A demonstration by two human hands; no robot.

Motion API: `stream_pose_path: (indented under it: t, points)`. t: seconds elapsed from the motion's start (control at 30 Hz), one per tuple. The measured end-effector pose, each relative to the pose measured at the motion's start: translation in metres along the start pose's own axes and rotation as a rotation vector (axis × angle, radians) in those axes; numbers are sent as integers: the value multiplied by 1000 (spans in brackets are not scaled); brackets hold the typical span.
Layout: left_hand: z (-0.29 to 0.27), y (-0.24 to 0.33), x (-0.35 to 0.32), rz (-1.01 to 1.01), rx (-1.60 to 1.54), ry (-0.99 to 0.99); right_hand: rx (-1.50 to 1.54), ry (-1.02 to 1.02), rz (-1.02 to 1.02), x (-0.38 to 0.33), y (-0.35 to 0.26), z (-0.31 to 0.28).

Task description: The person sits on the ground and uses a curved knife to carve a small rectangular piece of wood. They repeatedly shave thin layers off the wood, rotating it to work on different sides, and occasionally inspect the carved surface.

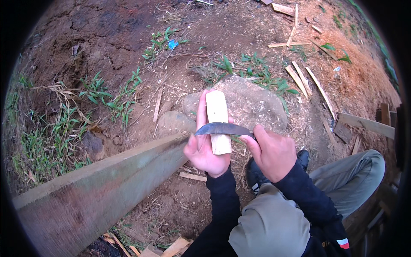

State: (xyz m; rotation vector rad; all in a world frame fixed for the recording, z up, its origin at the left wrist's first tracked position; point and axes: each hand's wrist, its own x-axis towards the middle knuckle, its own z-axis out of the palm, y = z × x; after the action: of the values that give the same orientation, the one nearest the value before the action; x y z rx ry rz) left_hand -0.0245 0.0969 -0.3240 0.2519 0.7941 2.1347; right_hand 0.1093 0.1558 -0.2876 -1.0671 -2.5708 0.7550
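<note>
the block (217, 107) is pale, bare wood, matt and smooth-looking. the curved knife (222, 128) has a dark metal blade with a dull sheen. the big plank (107, 182) is matt, weathered wood. the flat stone (257, 103) looks coarse. trousers (272, 218) and sleeves (223, 195) are matt cloth.

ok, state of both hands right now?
Left hand: open, palm up, pale wood piece lying on it.
Right hand: closed, holding curved knife, blade across the wood piece in view.
</note>
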Motion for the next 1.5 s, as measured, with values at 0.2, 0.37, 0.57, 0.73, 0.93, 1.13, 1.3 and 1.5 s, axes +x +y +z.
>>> stream_pose_path:
  t: [0.2, 0.37, 0.57, 0.73, 0.93, 1.13, 1.3, 1.5]
  points:
    - [-13, -20, -9, -247, 258, 96, 74, -108, 121, -12, 26, 22]
    - [-69, -73, -7, -379, 350, 241, -7, -184, 222, -19, 68, 52]
    - [-108, -116, -4, -408, 544, 260, -68, -224, 252, -24, 93, 83]
    - [-113, -122, -4, -592, 830, 188, -106, -265, 251, -33, 108, 86]
    - [-143, -140, -15, -486, 1051, 206, -221, -233, 221, -32, 95, 93]
    - [-121, -126, -5, -519, 1158, 209, -311, -110, 283, -29, 88, 115]
    - [-106, -105, 12, -694, 1218, 225, -256, -37, 307, -21, 87, 121]
    - [-110, -124, 23, -122, 1561, 149, 986, -309, 954, -22, 136, 90]
